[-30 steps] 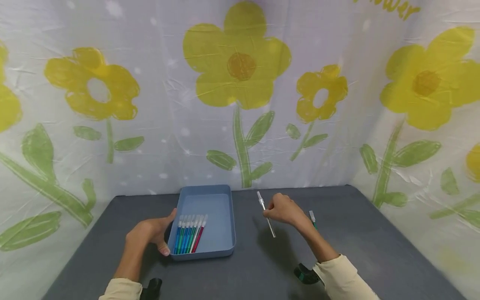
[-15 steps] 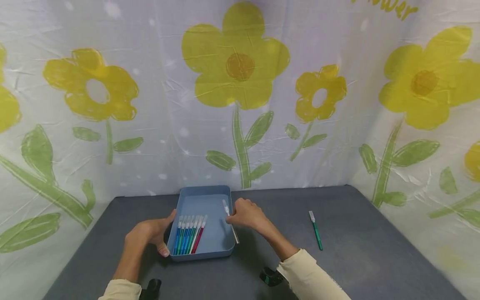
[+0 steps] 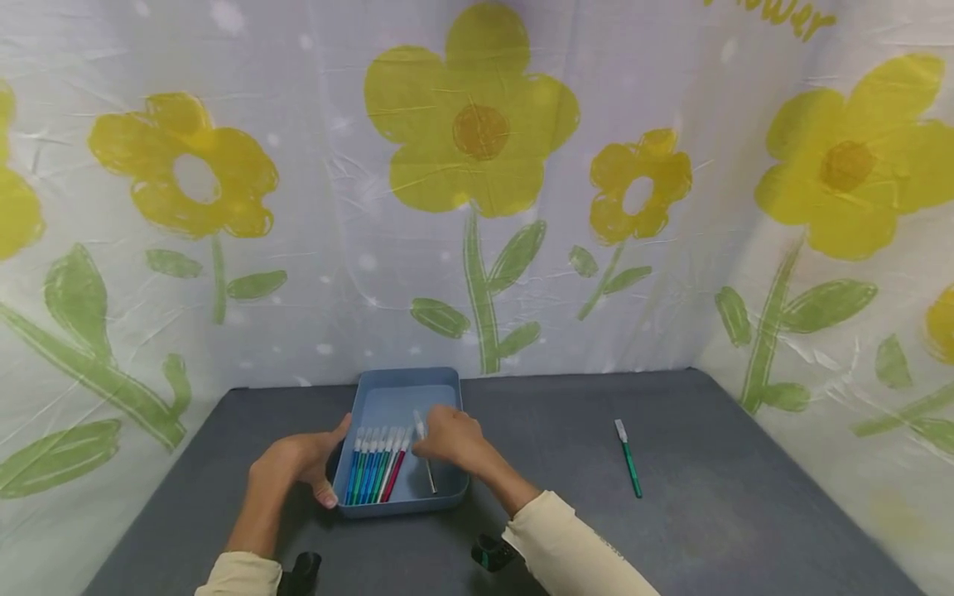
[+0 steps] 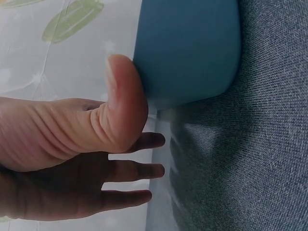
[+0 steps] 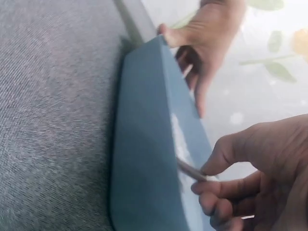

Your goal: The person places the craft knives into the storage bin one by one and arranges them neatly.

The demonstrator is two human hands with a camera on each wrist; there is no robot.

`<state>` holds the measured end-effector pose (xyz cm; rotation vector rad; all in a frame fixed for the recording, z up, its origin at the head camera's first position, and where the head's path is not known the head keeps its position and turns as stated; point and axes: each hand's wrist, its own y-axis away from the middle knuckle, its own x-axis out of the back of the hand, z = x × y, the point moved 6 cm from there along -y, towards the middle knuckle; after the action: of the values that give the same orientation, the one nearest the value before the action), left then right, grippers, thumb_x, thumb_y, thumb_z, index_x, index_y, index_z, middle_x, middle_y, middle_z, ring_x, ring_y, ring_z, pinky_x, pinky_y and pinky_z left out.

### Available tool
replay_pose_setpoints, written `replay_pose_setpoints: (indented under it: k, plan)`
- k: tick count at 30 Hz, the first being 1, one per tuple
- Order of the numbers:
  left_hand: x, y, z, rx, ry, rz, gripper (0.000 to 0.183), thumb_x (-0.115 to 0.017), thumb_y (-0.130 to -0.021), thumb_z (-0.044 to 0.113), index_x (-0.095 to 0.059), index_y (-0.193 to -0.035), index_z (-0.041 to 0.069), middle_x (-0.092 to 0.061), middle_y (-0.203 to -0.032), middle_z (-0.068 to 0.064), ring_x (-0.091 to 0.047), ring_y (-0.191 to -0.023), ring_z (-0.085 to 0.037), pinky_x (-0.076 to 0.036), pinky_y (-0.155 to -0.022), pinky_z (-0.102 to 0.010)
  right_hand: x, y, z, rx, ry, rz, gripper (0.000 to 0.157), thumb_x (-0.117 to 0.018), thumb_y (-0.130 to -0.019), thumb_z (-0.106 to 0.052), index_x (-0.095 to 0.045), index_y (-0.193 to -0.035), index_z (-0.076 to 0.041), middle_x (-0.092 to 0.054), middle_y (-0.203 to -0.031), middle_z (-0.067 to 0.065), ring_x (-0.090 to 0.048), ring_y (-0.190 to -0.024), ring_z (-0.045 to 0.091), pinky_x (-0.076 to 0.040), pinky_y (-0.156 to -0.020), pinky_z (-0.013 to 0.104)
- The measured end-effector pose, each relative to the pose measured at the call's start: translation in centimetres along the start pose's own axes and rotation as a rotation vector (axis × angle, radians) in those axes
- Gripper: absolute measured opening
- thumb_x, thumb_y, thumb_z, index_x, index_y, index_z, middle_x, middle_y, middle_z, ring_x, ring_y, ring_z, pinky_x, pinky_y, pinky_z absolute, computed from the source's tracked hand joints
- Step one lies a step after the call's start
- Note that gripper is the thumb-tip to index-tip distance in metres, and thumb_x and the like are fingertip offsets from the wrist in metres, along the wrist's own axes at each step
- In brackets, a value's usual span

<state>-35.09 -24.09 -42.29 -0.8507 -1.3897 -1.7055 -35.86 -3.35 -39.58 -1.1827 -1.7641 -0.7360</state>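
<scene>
A shallow blue tray (image 3: 406, 389) stands on the dark table, with a row of capped pens (image 3: 378, 472) in blue, green, white and red along its left side. My right hand (image 3: 450, 434) pinches a white pen (image 3: 431, 478) with a clear cap between thumb and fingers. It is over the right part of the tray, beside the row; in the right wrist view the pen (image 5: 192, 170) shows just above the rim. My left hand (image 3: 294, 463) touches the tray's left side, thumb at the near corner. In the left wrist view its fingers (image 4: 130, 171) are straight.
A green pen (image 3: 629, 465) with a whitish cap lies by itself on the right of the table (image 3: 551, 513). Behind the table hangs a pale curtain (image 3: 328, 248) printed with yellow flowers.
My right hand has carried the white pen leftward from the table's right side to over the tray, uncovering the green pen. My left hand has stayed at the tray.
</scene>
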Motion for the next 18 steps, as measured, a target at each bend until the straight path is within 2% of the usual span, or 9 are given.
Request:
replay_pose_setpoints:
  k: [3, 8, 13, 18]
  plan:
    - [0.2, 0.7, 0.4, -0.004, -0.004, 0.017, 0.14, -0.098, -0.066, 0.029, -0.004, -0.166, 0.002, -0.028, -0.164, -0.037, -0.035, -0.15, -0.055, -0.031, -0.119, -0.07, -0.6, -0.1, -0.3, -0.01, 0.053, 0.017, 0.06, -0.076, -0.091, -0.024, -0.03, -0.053, -0.021, -0.019, -0.052, -0.008, -0.02, -0.05, 0.01, -0.021, -0.049, 0.027]
    - [0.4, 1.3, 0.7, 0.01, 0.007, 0.033, 0.14, -0.098, -0.066, 0.028, -0.004, -0.167, 0.003, -0.029, -0.164, -0.037, -0.035, -0.15, -0.056, -0.032, -0.119, -0.071, -1.5, -0.2, -0.7, -0.024, 0.101, 0.019, 0.061, -0.076, -0.09, -0.02, -0.027, -0.052, -0.019, -0.016, -0.051, -0.008, -0.018, -0.051, 0.01, -0.022, -0.05, 0.028]
    - [0.3, 1.1, 0.5, 0.011, 0.011, 0.032, 0.142, -0.099, -0.064, 0.029, -0.004, -0.167, 0.004, -0.029, -0.165, -0.037, -0.035, -0.15, -0.056, -0.032, -0.119, -0.071, -2.5, -0.7, -0.7, -0.064, 0.131, -0.026, 0.062, -0.076, -0.09, -0.022, -0.027, -0.052, -0.019, -0.015, -0.051, -0.008, -0.017, -0.051, 0.01, -0.019, -0.049, 0.027]
    - [0.2, 0.8, 0.4, 0.013, 0.009, 0.022, 0.142, -0.099, -0.064, 0.029, -0.004, -0.167, 0.004, -0.028, -0.165, -0.036, -0.035, -0.15, -0.055, -0.031, -0.119, -0.071, -3.3, -1.1, -1.1, -0.057, 0.155, -0.044, 0.062, -0.076, -0.092, -0.027, -0.029, -0.052, -0.019, -0.019, -0.049, -0.007, -0.021, -0.049, 0.01, -0.019, -0.047, 0.026]
